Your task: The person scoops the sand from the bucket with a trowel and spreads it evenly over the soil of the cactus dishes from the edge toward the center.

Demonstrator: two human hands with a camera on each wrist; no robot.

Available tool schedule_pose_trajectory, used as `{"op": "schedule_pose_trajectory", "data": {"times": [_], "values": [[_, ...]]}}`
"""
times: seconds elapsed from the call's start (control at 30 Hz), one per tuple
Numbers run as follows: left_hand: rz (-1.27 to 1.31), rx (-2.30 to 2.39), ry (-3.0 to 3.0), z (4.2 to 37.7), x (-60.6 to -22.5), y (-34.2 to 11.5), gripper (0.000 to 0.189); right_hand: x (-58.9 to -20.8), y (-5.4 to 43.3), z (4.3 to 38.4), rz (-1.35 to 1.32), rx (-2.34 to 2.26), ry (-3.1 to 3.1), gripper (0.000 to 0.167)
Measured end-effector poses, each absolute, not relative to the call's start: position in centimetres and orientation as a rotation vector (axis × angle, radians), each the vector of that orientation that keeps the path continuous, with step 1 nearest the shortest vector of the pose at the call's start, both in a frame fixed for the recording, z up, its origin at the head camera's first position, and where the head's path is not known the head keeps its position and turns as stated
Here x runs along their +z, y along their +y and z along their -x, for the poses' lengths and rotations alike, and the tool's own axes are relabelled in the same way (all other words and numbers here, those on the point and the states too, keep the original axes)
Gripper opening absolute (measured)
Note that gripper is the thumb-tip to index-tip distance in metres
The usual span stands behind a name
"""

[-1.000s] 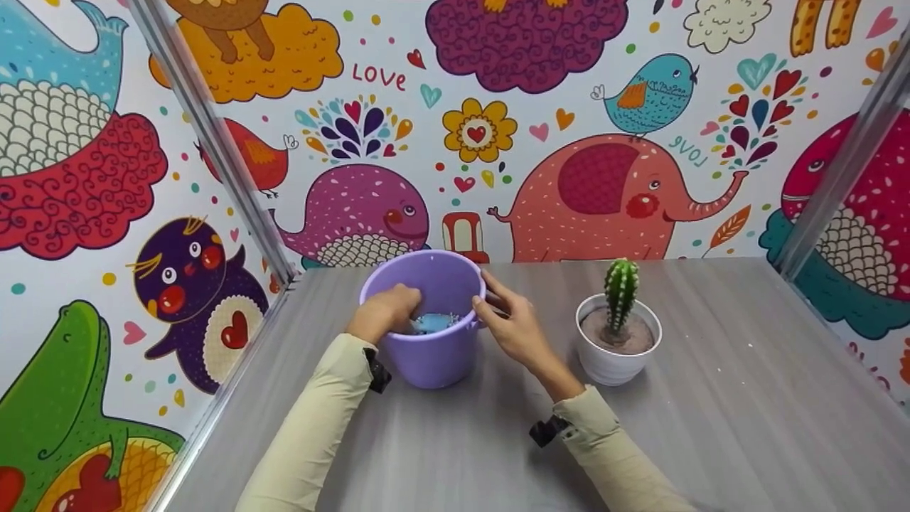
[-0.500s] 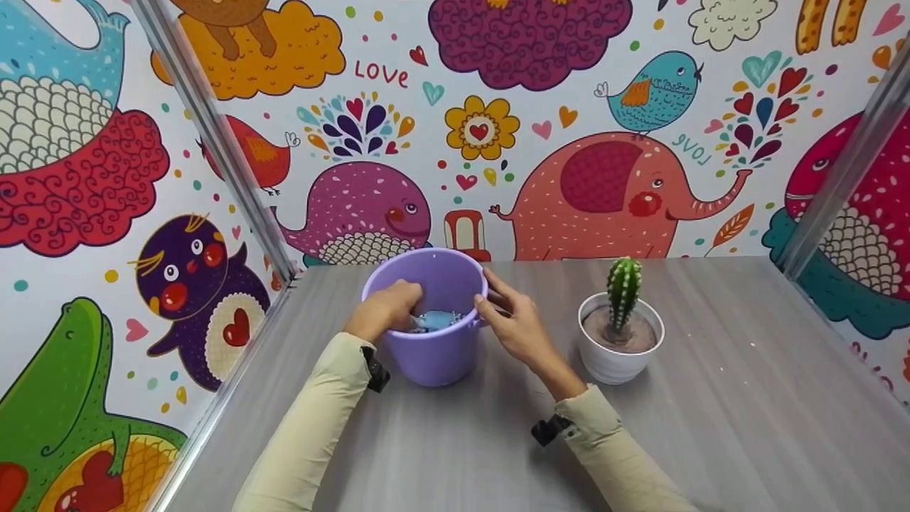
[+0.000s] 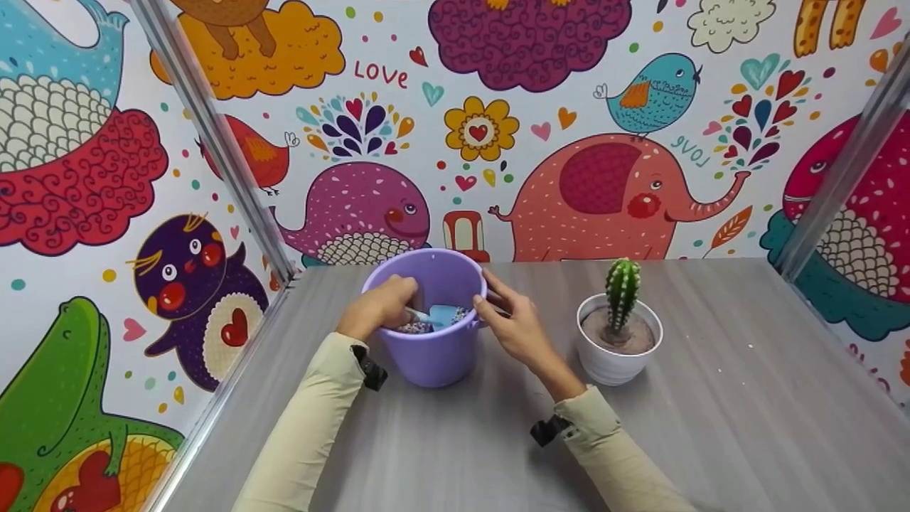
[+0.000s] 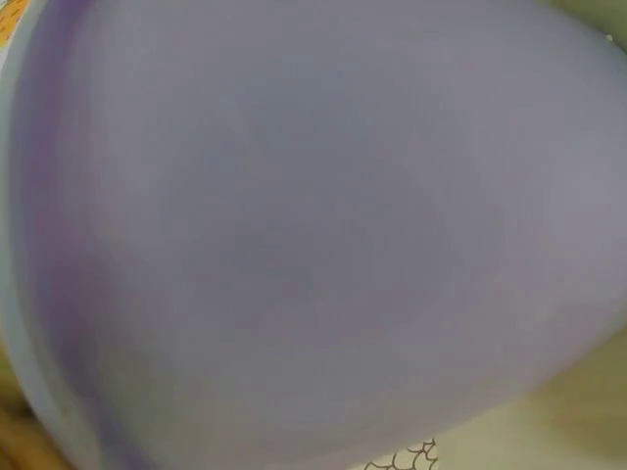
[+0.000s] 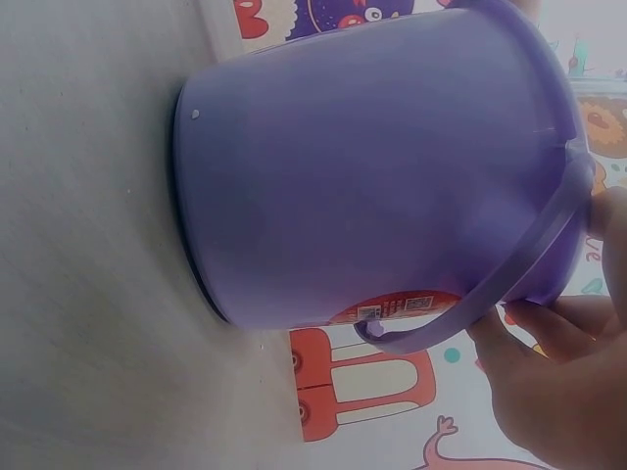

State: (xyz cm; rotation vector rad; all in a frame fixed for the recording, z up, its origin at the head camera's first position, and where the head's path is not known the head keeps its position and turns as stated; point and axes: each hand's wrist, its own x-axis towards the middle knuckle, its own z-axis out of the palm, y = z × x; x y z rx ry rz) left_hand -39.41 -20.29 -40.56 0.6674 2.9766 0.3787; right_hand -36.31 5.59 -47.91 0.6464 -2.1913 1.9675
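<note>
A: What are the hands doing?

B: The left hand [image 3: 377,309] reaches inside a purple bucket [image 3: 434,359], its fingers curled round the handle of a blue scoop [image 3: 446,314]; the fingertips are hidden. The right hand [image 3: 515,323] grasps the bucket's rim on the right, thumb at the edge, other fingers against the outer wall.

A: How does the scoop lie?

B: Inside the bucket, its long axis running roughly along the surface's [image 3: 711,427] near edge. The handle is at the left hand; the blade points rightward, among speckled grains [image 3: 414,328].

A: Which hand is nearer?

B: The left, which touches it. The bucket's wall stands between blade and right hand.

A: And farther out?

B: The bucket sits toward the surface's far left corner, its bail [image 5: 529,255] hanging down outside. Right of it, also toward the far edge, stands a white pot [image 3: 617,364] with a cactus [image 3: 622,293].
</note>
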Motion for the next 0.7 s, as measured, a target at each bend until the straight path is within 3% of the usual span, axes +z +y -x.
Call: {"op": "schedule_pose_trajectory", "data": {"times": [0.7], "values": [[-0.798, 0.507, 2.889, 38.0, -38.3, -21.6, 0.007, -47.8, 5.5, 36.4, -0.657, 1.928, -2.197, 0.063]]}}
